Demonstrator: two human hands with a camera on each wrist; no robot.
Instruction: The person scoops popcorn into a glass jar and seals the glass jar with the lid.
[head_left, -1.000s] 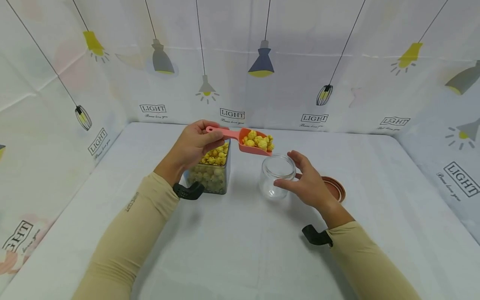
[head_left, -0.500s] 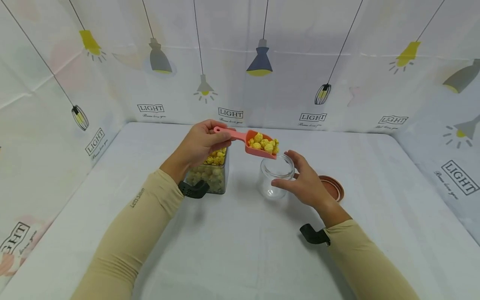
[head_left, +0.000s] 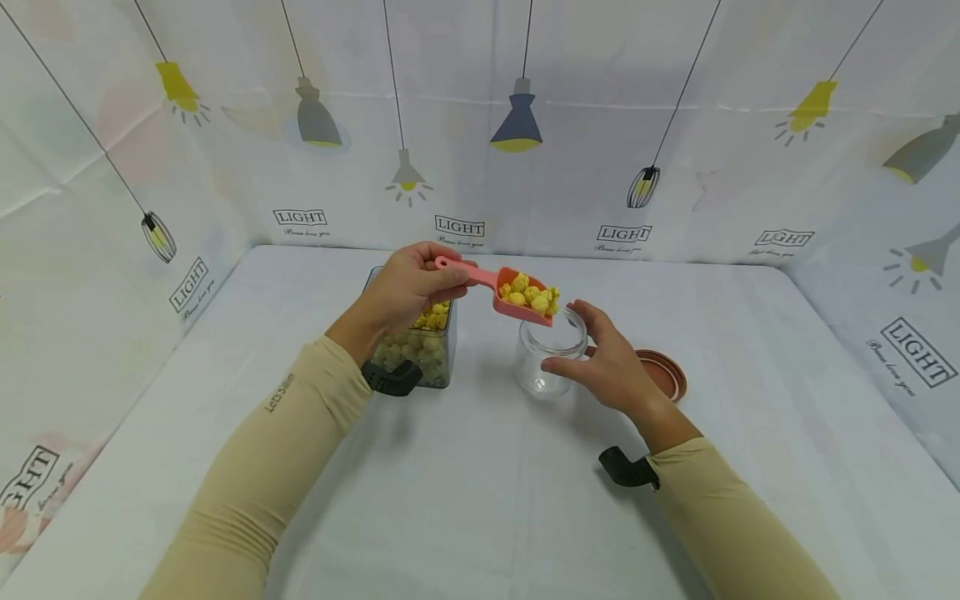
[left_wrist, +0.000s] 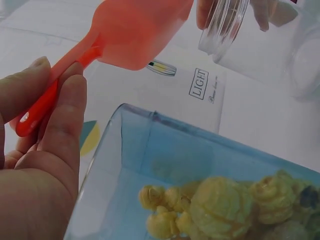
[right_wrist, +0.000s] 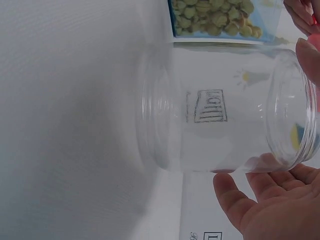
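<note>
My left hand (head_left: 408,287) pinches the handle of a pink scoop (head_left: 480,273) between thumb and fingers. Yellow popcorn (head_left: 531,295) fills the scoop, whose front lip tilts down over the mouth of a clear glass jar (head_left: 536,367). The jar stands upright, and no popcorn shows inside it. My right hand (head_left: 611,367) holds the jar near its rim from the right, thumb in front and fingers behind; in the right wrist view the fingertips (right_wrist: 227,187) lie along its side. Below my left hand is a clear square container (left_wrist: 210,135) with more popcorn in it.
A brown round lid (head_left: 663,375) lies on the white-covered table (head_left: 465,483), just behind my right hand. The container (head_left: 412,358) stands to the left of the jar, partly covered by my left hand. A lamp-printed cloth (head_left: 450,100) hangs at the back and sides.
My left hand has moved the loaded scoop to the right and tilted its lip lower, from beside the jar to over its mouth. The right hand and jar stay nearly still.
</note>
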